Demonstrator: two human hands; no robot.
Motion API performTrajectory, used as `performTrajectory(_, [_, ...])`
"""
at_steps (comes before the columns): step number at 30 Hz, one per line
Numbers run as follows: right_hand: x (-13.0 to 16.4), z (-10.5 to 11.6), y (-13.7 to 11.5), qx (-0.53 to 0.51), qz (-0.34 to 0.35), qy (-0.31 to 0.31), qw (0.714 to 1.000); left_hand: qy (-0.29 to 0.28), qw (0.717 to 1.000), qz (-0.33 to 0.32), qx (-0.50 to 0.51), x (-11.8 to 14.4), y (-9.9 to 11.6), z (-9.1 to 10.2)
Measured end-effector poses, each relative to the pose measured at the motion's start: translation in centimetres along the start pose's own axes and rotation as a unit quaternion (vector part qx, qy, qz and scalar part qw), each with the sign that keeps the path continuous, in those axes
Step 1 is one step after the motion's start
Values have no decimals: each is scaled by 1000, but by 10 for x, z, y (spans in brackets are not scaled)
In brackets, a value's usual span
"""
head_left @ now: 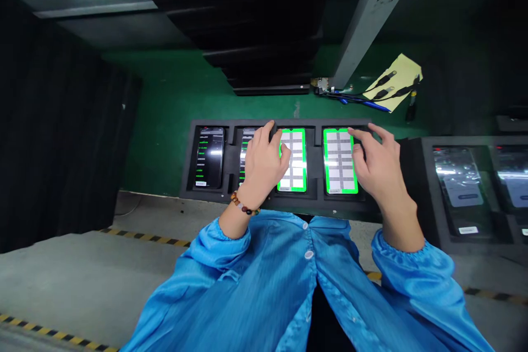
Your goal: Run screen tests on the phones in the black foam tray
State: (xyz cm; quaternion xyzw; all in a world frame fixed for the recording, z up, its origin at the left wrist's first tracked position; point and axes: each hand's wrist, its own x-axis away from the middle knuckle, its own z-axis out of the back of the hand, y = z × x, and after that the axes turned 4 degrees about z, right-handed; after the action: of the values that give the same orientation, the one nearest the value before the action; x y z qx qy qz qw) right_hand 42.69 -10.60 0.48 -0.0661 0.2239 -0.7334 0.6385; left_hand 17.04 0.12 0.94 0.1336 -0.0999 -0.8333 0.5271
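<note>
A black foam tray at the bench's front edge holds several phones lying face up. My left hand rests over the second phone, with its fingertips on the third phone, whose screen shows a white grid with a green border. My right hand lies at the right edge of the fourth phone, which shows the same green-bordered grid; its fingers are spread and touch the screen's side. The leftmost phone has a dark screen with green text lines. Neither hand grips anything.
A second black tray with film-covered phones sits to the right. Stacked black trays stand at the back of the green bench mat. Cables on yellow paper lie beside a grey post. Yellow-black floor tape runs below.
</note>
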Motion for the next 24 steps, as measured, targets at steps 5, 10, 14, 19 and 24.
performTrajectory(5, [-4, -4, -1, -19, 41, -22, 999, -6, 1000, -21, 12, -2, -1, -1])
performTrajectory(10, [-6, -8, -5, -25, 65, -33, 997, -22, 999, -48, 1, -3, 0, 4])
performTrajectory(14, [4, -6, -3, -38, 79, -40, 995, -25, 998, -64, -8, 1, 2, 8])
performTrajectory(19, [26, -5, -2, -36, 82, -35, 995, -23, 996, -82, -15, 17, 4, 12])
performTrajectory(24, [52, 0, -4, -37, 96, -38, 994, -10, 995, -96, -23, 38, 2, 13])
